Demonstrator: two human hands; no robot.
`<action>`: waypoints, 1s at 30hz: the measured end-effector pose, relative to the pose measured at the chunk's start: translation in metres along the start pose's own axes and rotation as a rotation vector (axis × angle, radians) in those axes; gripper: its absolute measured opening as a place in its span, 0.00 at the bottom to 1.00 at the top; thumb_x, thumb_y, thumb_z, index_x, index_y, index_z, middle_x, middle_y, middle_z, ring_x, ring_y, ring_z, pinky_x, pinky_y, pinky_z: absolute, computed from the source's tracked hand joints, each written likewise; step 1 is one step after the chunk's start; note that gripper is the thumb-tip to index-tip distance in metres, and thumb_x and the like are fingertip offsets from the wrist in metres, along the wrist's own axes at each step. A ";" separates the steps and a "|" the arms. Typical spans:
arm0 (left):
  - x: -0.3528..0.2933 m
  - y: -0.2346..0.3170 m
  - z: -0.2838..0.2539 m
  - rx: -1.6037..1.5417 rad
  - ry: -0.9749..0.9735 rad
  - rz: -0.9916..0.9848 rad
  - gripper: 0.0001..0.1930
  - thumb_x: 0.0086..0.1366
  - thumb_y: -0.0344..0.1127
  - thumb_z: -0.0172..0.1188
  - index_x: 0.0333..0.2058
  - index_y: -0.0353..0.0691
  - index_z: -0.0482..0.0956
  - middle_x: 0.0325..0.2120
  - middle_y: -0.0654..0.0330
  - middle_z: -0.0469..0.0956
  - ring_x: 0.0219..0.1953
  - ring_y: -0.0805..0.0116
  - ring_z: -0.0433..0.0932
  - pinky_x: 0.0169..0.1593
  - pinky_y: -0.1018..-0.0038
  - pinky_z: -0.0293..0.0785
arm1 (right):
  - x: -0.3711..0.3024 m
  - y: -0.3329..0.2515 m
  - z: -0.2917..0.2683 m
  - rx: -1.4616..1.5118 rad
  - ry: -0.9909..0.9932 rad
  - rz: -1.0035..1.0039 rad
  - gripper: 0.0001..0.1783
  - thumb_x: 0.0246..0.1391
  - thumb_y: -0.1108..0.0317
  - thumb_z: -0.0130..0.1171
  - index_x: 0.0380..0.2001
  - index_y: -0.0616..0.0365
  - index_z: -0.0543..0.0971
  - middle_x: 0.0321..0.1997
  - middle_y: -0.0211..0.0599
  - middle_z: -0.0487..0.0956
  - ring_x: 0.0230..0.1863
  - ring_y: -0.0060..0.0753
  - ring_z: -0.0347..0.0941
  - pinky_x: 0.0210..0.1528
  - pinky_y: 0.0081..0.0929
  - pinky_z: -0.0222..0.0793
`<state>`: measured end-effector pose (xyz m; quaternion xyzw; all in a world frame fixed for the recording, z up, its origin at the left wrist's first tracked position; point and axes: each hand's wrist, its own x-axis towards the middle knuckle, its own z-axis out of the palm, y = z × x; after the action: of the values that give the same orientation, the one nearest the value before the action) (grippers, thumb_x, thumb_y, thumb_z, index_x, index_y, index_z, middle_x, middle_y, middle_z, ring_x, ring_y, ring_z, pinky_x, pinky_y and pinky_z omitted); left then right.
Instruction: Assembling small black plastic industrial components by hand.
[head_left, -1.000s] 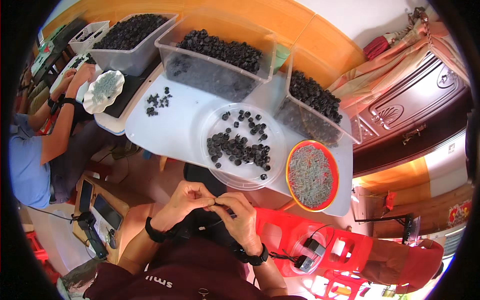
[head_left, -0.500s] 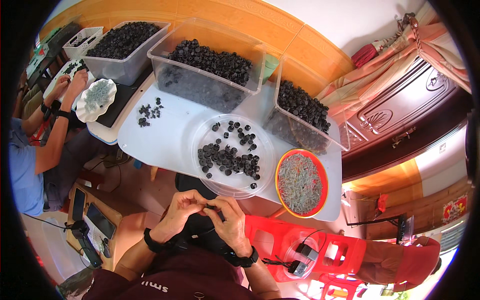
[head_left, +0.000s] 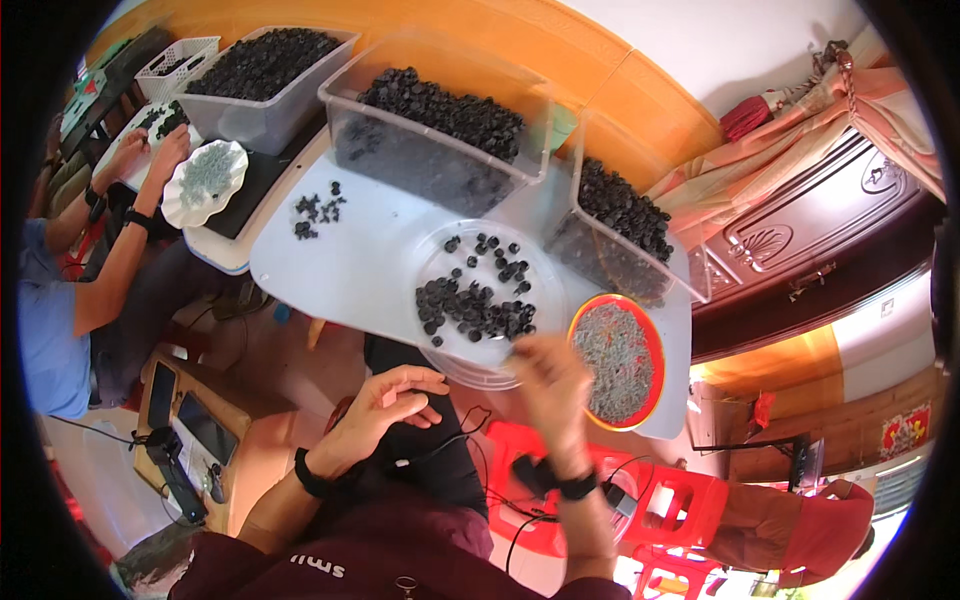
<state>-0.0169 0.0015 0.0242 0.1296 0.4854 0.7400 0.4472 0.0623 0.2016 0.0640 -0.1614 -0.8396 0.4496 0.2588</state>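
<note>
White table (head_left: pixel 340 270), bore round clear tray (head_left: pixel 440 250) of black pieces, red-rimmed bowl (head_left: pixel 575 320) of grey bits, three clear bins (head_left: pixel 420 165) of black pieces, small loose black pile (head_left: pixel 318 210).

Right hand (head_left: pixel 552 378) reaches the clear dish (head_left: pixel 440 262) of black pieces (head_left: pixel 470 305).

This looks like a room in a home used as a small workplace. On the far right stand a dark carved wooden cabinet (head_left: pixel 800 250) and a pink curtain (head_left: pixel 800 130). Near the middle, a white table (head_left: pixel 340 270) holds big clear tubs (head_left: pixel 430 130) full of small black pieces. Red plastic stools (head_left: pixel 650 500) sit near. On the left, another person (head_left: pixel 60 300) works too.
</note>
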 end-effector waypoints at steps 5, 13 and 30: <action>-0.006 -0.008 -0.015 0.031 -0.069 0.009 0.10 0.61 0.27 0.50 0.40 0.35 0.76 0.39 0.55 0.77 0.34 0.71 0.77 0.40 0.76 0.74 | 0.102 -0.033 -0.051 0.170 0.409 -0.108 0.13 0.44 0.79 0.59 0.37 0.63 0.76 0.27 0.32 0.76 0.28 0.21 0.73 0.28 0.18 0.68; -0.008 -0.016 -0.028 -0.020 -0.059 0.012 0.09 0.62 0.30 0.52 0.39 0.34 0.76 0.36 0.56 0.78 0.33 0.72 0.77 0.39 0.76 0.75 | 0.053 0.011 -0.016 -0.340 0.114 -0.158 0.06 0.45 0.77 0.59 0.30 0.59 0.79 0.28 0.34 0.78 0.28 0.26 0.74 0.27 0.21 0.68; -0.008 -0.019 -0.031 0.006 -0.028 -0.039 0.09 0.63 0.30 0.51 0.39 0.35 0.76 0.35 0.57 0.78 0.34 0.73 0.77 0.40 0.77 0.74 | 0.017 0.043 0.040 -0.435 -0.007 -0.125 0.11 0.37 0.79 0.61 0.29 0.60 0.76 0.28 0.39 0.76 0.28 0.38 0.74 0.31 0.31 0.69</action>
<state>-0.0215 -0.0209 -0.0050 0.1316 0.4837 0.7277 0.4681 0.0266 0.2063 0.0145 -0.1595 -0.9261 0.2415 0.2422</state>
